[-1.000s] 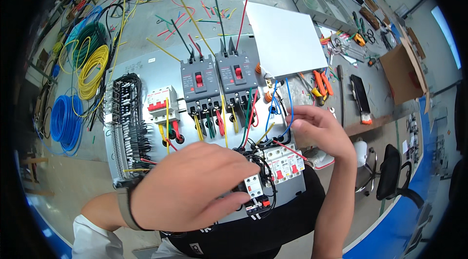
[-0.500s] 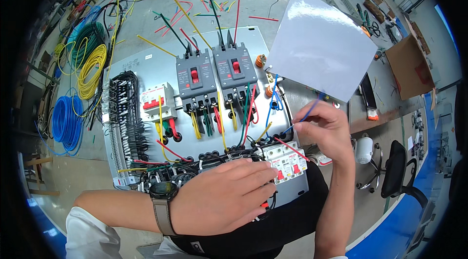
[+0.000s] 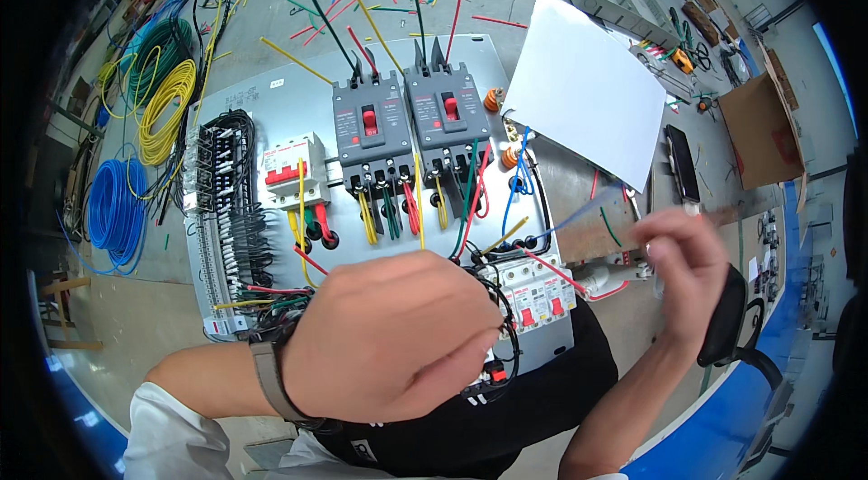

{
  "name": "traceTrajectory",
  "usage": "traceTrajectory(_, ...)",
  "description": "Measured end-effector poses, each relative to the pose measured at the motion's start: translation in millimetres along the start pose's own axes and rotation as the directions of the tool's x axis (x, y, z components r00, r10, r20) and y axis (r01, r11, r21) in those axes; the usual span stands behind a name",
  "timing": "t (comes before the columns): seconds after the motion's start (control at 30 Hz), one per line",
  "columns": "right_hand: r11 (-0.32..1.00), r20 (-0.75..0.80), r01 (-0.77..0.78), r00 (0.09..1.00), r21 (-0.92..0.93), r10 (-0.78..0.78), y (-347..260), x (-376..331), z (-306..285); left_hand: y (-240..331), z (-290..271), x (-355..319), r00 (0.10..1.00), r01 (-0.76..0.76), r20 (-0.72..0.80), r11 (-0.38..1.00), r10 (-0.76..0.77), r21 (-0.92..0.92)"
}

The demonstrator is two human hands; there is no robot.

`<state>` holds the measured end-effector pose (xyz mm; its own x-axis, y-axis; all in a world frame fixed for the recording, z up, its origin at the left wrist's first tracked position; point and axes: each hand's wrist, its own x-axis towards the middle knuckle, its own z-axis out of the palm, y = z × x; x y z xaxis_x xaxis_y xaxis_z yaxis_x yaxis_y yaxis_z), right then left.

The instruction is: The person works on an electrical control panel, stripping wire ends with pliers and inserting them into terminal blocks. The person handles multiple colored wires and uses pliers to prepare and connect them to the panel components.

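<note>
My left hand, palm down with a watch on its wrist, is over the lower part of a metal mounting plate. Its fingers are curled and pressed together; whatever they grip is hidden beneath. Black wires loop by its fingertips, next to small white breakers with red switches. To the right of the plate, my right hand is raised, slightly blurred, with fingers bent and thumb apart. Nothing shows in it. A blue wire stretches blurred from the plate's right edge toward it, its end apart from the fingers.
Two large grey breakers stand mid-plate, with stiff coloured wires sticking up. A white breaker and a wired terminal strip are at left. White paper overlaps the plate's right corner. Wire coils lie left; a cardboard box stands right.
My right hand has let go of the blue wire and moved right, nearer to me. My left hand's fingers, stretched out before, have curled in. The view has shifted slightly.
</note>
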<state>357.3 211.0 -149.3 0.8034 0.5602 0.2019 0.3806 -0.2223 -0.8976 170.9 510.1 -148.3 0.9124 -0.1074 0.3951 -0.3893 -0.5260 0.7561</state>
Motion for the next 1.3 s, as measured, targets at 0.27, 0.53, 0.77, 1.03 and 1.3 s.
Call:
traceTrajectory(0.27, 0.947, 0.349, 0.126, 0.937, -0.297, -0.015, 15, 5, 79, -3, -11, 2, 0.983, 0.008, -0.185, 0.998, 0.003, 0.06)
traceTrajectory(0.53, 0.949, -0.047, 0.234, 0.967, -0.212, -0.249, -7, -3, 69, -5, -6, -2, 0.978, -0.05, -0.193, 0.991, 0.074, 0.124)
traceTrajectory(0.77, 0.995, -0.254, 0.001, 0.967, 0.101, 0.025, 13, 39, 18, -12, -18, 3, 0.965, -0.054, -0.251, 0.994, 0.076, 0.094)
traceTrajectory(1.03, 0.867, 0.818, -0.499, 0.492, -0.017, 0.299, 45, 103, 84, -9, -12, 5, 0.977, -0.063, -0.194, 0.986, 0.093, 0.155)
traceTrajectory(1.3, 0.926, 0.637, -0.088, 0.702, -0.367, 0.319, 14, 86, 100, -14, -7, 5, 0.987, -0.047, -0.143, 0.982, 0.073, 0.182)
